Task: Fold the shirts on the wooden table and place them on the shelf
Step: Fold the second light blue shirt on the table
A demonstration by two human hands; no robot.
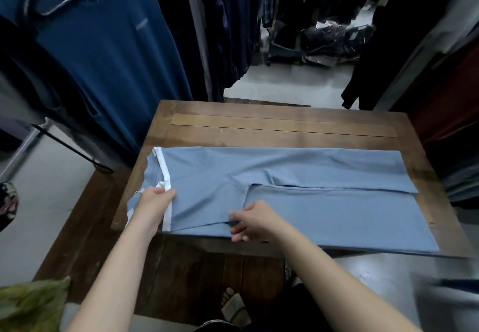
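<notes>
We see a light blue shirt (311, 171) spread flat across the wooden table (259, 126), its long side running left to right and covering most of the near half of the top. A white band (163, 165) crosses the cloth at its left end. One flap is folded over the middle, and its edge forms a seam line running toward the right end.

Our left hand (155, 199) sits at the shirt's left end, with the fingers curled onto the white band and pinching it where the band bends. The cloth stretches away from this grip to the right. Our right hand (255, 221) is near the front edge of the table, close to the shirt's middle. Its thumb and fingertips are closed on the folded edge of the fabric, where a dark crease shows. Most of the shirt lies beyond and to the right of that hand, flat on the wood.

Dark blue garments (103, 46) hang to the left of the table, and plastic-wrapped bundles (334, 41) lie on the floor behind it. A sandalled foot (233, 305) shows below, and a green cloth (31, 303) is at the lower left.
</notes>
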